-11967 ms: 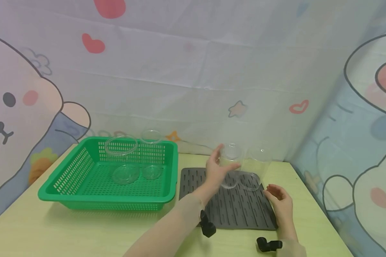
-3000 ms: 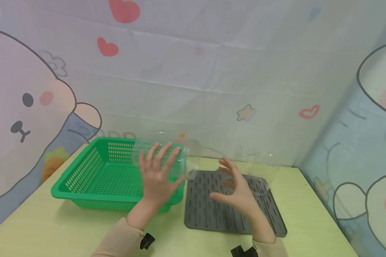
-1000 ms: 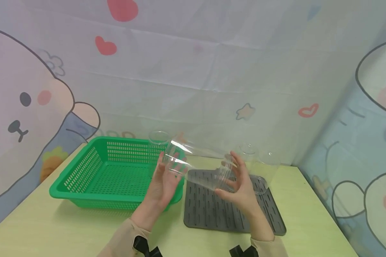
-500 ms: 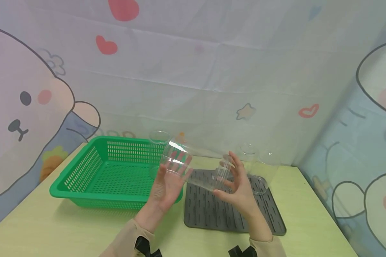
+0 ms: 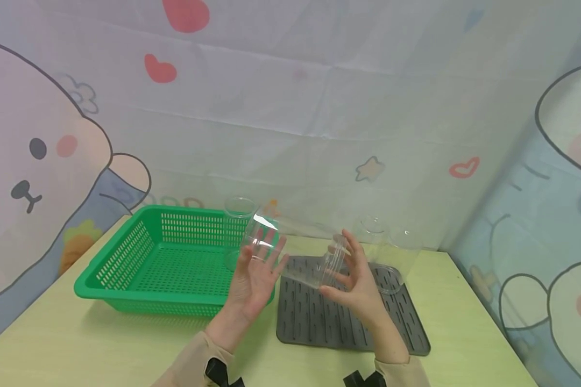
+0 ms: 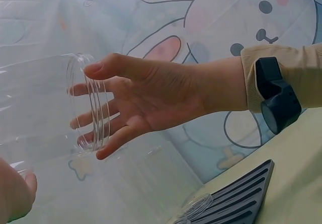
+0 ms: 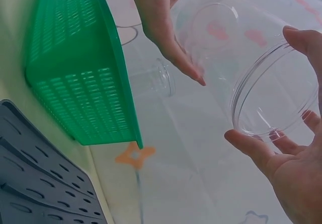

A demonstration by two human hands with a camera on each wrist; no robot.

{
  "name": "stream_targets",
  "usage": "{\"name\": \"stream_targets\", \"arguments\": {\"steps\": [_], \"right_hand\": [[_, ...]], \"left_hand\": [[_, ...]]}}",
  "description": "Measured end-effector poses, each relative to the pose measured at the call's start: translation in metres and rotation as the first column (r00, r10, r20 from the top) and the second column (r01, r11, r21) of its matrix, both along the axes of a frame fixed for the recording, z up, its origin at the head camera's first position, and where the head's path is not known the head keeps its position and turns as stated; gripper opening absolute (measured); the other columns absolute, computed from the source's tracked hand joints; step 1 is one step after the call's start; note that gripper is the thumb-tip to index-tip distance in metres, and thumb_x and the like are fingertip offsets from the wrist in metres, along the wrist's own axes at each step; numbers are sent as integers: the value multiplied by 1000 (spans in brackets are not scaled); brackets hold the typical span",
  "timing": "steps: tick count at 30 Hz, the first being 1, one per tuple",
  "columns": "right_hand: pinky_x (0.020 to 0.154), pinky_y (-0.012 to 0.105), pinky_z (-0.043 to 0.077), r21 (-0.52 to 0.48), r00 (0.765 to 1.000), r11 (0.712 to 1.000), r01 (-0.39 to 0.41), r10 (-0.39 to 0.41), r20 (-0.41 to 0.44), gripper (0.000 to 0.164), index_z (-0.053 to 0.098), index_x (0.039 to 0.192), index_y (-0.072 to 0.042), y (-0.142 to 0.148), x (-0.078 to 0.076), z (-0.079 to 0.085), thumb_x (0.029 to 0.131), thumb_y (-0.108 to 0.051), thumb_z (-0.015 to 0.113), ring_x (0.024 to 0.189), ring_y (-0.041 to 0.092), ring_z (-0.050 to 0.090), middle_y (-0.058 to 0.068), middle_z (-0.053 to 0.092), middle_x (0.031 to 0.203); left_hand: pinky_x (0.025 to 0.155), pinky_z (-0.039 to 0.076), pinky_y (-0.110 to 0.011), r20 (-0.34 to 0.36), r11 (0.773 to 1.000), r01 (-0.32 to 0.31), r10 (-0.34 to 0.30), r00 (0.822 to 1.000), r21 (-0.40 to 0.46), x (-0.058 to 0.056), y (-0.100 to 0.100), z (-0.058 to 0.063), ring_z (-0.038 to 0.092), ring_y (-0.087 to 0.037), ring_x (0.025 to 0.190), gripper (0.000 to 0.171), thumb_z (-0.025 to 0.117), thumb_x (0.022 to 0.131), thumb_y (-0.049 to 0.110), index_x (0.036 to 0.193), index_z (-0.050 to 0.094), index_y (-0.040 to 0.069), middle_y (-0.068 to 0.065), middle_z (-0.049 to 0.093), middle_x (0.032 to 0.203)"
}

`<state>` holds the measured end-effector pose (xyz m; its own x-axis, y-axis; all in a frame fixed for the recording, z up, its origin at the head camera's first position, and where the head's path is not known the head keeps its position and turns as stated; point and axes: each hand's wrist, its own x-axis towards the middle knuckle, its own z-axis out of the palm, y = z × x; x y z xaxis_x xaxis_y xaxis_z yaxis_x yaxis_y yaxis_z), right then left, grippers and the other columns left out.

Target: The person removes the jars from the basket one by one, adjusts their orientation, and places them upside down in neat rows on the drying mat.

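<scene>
A large clear plastic jar point(image 5: 295, 250) is held on its side above the gap between basket and mat, its mouth toward the right. My left hand point(image 5: 252, 287) holds the base end, palm up, with spread fingers behind it and the thumb in front. Around the ridged rim my right hand point(image 5: 360, 293) grips with thumb and fingers. The right wrist view shows the jar's open mouth point(image 7: 276, 90) in the right hand point(image 7: 302, 168). In the left wrist view the right hand point(image 6: 146, 93) spans the rim; only part of my left hand point(image 6: 15, 194) shows there.
A green basket point(image 5: 164, 298) stands at left, with a smaller clear jar point(image 5: 239, 207) upright at its right side. On the grey ridged mat point(image 5: 319, 322), two clear jars, one nearer point(image 5: 402, 258) and one behind point(image 5: 372, 226), stand mouth down at the back.
The left hand has lifted the large jar out of the basket and turned palm up under its base. The right hand has come onto the rim. Little has moved in the last half second.
</scene>
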<state>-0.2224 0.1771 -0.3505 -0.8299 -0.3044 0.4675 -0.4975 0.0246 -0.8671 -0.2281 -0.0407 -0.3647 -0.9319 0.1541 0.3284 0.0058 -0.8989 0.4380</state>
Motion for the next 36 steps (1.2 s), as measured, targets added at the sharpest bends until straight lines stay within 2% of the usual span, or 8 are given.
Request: {"name": "stream_targets", "arguments": {"steps": [4,9,12,18,24,27,31,36], "right_hand": [[99,33,50,7,1000,1000,-7,7,0,103,12,157,-12,1,0,-2,80,-8,80,142,47,23,22,4,161],[103,56,45,29,1000,999,-16,16,5,103,12,157,-13,1,0,-3,80,-10,80,142,47,25,21,7,161],[105,63,39,46,1000,999,-14,13,19,103,12,157,-15,2,0,-4,80,-11,80,144,46,24,20,8,161],[109,64,33,82,999,997,2,-5,37,103,14,157,-20,3,0,-2,80,-13,81,147,44,18,16,8,163],[109,62,34,108,1000,994,23,-24,6,97,18,157,-17,8,-2,-2,82,-11,79,147,43,21,16,15,162],[109,61,36,118,998,991,55,-54,-9,89,21,156,-12,10,-2,-1,85,-7,75,147,40,24,14,21,161],[109,57,37,132,996,988,85,-83,-21,82,22,154,-4,13,-1,1,87,-1,70,146,38,27,15,25,160],[107,34,45,102,995,989,103,-104,7,76,25,152,-4,18,-2,2,89,0,66,145,34,30,12,29,158]], "left_hand": [[123,17,-44,32,1000,-23,23,999,-15,0,2,-1,15,-32,151,111,81,75,50,156,11,17,-6,11,165],[122,19,-42,50,998,-48,50,997,-44,0,3,-1,16,-31,151,108,78,76,54,155,12,18,-4,14,164],[123,16,-42,39,997,-55,57,998,-53,0,3,-1,13,-30,151,111,77,77,56,156,8,18,-4,11,165],[124,10,-47,10,992,-91,92,996,-83,-1,2,0,9,-33,151,115,74,80,55,157,-1,16,-7,5,166],[124,6,-50,-9,976,-158,159,987,-151,-3,0,3,8,-35,151,110,72,83,54,157,1,14,-10,6,165],[123,7,-51,-20,958,-191,191,981,-215,-5,-1,4,9,-35,151,108,73,83,51,157,4,16,-10,7,165],[123,7,-53,-57,915,-258,253,966,-311,-10,2,6,12,-33,151,106,73,84,45,158,3,16,-8,8,164],[122,9,-53,-70,867,-350,349,934,-354,-17,12,9,16,-31,149,103,74,85,28,158,3,14,-6,15,163]]}}
